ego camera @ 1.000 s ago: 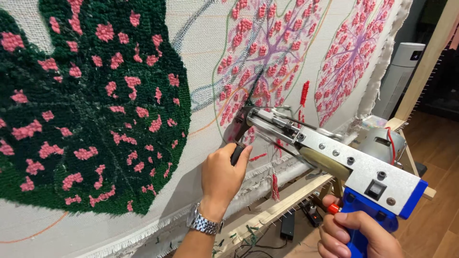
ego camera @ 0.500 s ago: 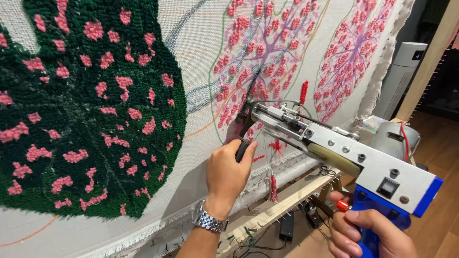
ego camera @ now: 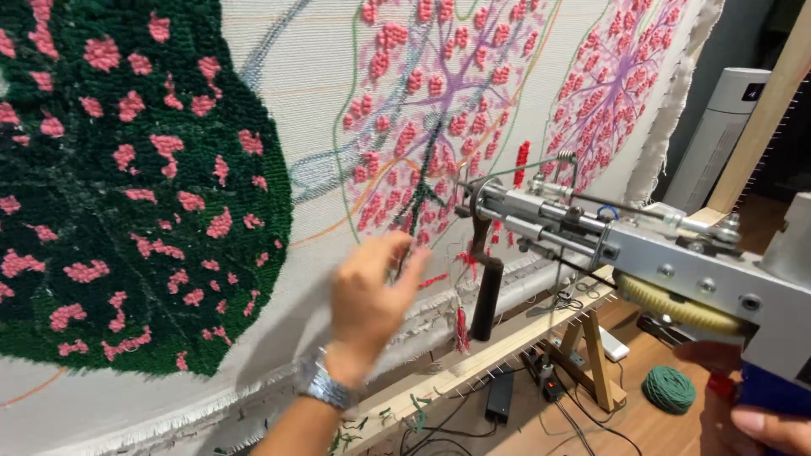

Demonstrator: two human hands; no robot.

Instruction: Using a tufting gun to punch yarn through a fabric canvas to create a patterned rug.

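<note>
Release noted: front handle point(ego camera: 487, 297) of tufting gun point(ego camera: 625, 249), gripped a second ago, now free at frame centre; left hand point(ego camera: 369, 295) blurred alongside, fingers apart. Right hand point(ego camera: 764, 418) clamped on blue grip, lower right.

Left hand released from the gun's front grip; gun drawn back from the cloth.

Earlier, the fingers of the left hand point(ego camera: 369, 291) were wrapped round the black front grip point(ego camera: 486, 295) of the tufting gun point(ego camera: 625, 245); now the hand is off it, fingers spread and blurred, with the grip standing bare just to the right of the fingertips. The gun's needle end, formerly pressed into the cloth point(ego camera: 321, 110) above the knuckles, now sits beyond the fingertips and appears clear of the fabric. The right hand point(ego camera: 764, 422) has slipped toward the lower right corner, only partly in view. A green yarn ball point(ego camera: 668, 389) has appeared on the floor.
</note>
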